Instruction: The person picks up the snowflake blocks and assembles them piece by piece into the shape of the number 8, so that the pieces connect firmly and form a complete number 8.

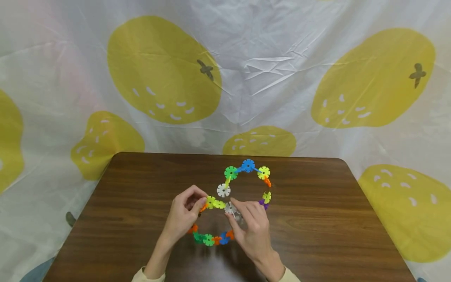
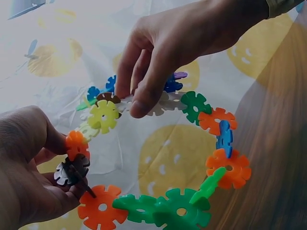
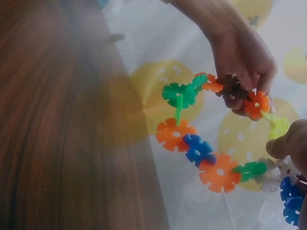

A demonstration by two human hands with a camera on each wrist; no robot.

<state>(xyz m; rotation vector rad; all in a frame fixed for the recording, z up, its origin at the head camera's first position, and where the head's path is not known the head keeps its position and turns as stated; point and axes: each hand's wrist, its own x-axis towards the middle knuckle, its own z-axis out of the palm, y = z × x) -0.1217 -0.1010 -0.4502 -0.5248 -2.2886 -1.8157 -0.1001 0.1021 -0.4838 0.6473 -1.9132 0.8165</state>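
Slotted plastic flower discs are joined into two connected loops held above the table. The near loop has green discs (image 1: 208, 240), orange discs (image 2: 228, 168) and blue discs (image 3: 198, 150). The far loop runs through a blue disc (image 1: 248, 165) and a white disc (image 1: 223, 190). My left hand (image 1: 183, 211) grips the near loop's left side, at the dark brown (image 3: 231, 87) and orange discs beside a yellow disc (image 1: 210, 202). With thumb and fingers, my right hand (image 1: 251, 229) pinches a whitish disc (image 1: 230, 208) where the loops meet; its fingers partly cover that joint.
Beneath the loops lies a dark brown wooden table (image 1: 317, 219) with rounded far corners. Behind it hangs a white cloth (image 1: 267, 78) printed with large yellow fruit shapes.
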